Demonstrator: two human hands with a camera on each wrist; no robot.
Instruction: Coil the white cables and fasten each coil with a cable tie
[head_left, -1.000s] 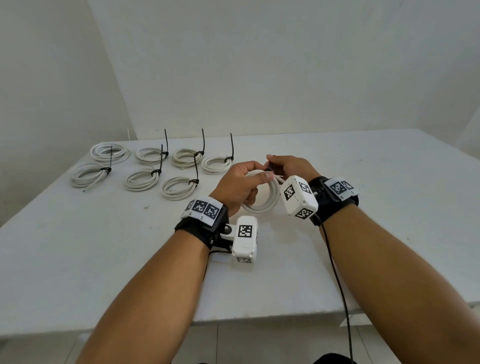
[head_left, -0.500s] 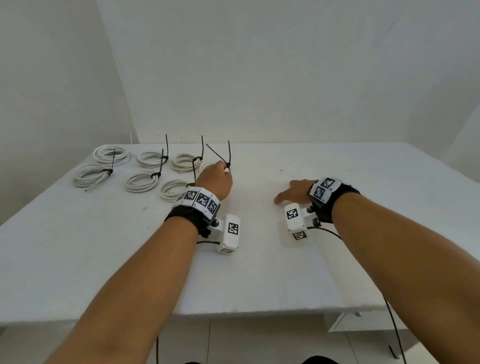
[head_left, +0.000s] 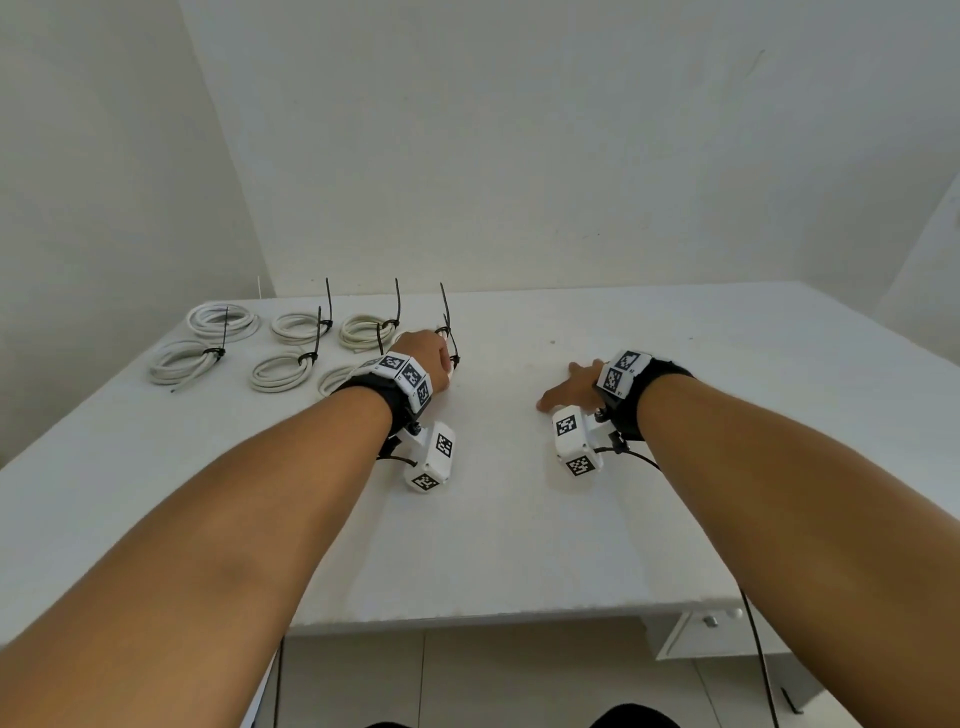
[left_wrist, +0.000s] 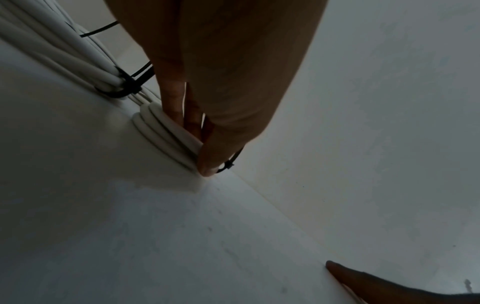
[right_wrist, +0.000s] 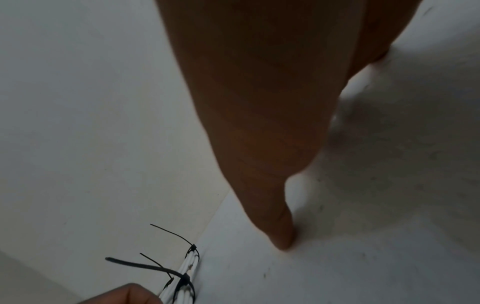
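Left hand (head_left: 422, 364) gripped the tied white coil (left_wrist: 166, 133) on the table (head_left: 493, 519) — right hand (head_left: 569, 387) lay flat, fingers spread.

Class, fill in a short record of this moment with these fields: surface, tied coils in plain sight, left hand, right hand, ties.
surface: white table
tied coils in plain sight: at least six on the far left of the table, such as the coil at the outer end; a seventh is part hidden by the left wrist
left hand: left hand sets a tied coil on the table, fingers curled on it
right hand: right hand lies flat on the table, fingers straight, holding nothing
ties: black cable ties, tails sticking up
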